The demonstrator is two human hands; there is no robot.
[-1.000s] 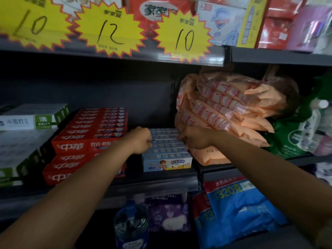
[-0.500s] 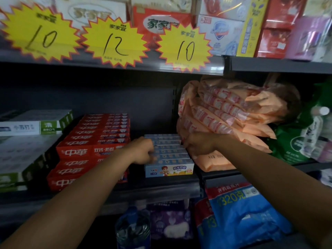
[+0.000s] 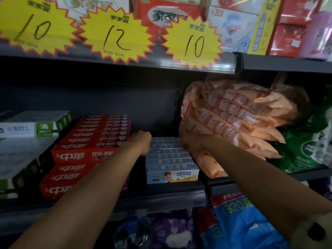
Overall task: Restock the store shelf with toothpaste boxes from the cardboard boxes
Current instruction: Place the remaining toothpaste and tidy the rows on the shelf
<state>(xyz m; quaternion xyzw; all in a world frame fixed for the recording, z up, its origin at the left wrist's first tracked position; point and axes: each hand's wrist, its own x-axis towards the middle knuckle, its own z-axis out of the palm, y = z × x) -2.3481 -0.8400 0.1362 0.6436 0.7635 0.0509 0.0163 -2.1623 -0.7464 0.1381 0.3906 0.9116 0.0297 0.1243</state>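
At centre frame a row of blue boxes (image 3: 169,159) lies on the shelf (image 3: 161,193), between the red boxes (image 3: 93,141) and orange packs (image 3: 233,123). The left hand (image 3: 142,142) and right hand (image 3: 190,142) flank the row's far end; whether their fingers are wide or gripping, I cannot tell. The cartons look light, stiff and crushable, best held by their long sides.

I've got one head cam only, wide-angle, facing fwd and slightly down, close to the middle shelf (image 3: 111,200), both forearms reaching in from the bottom edge.
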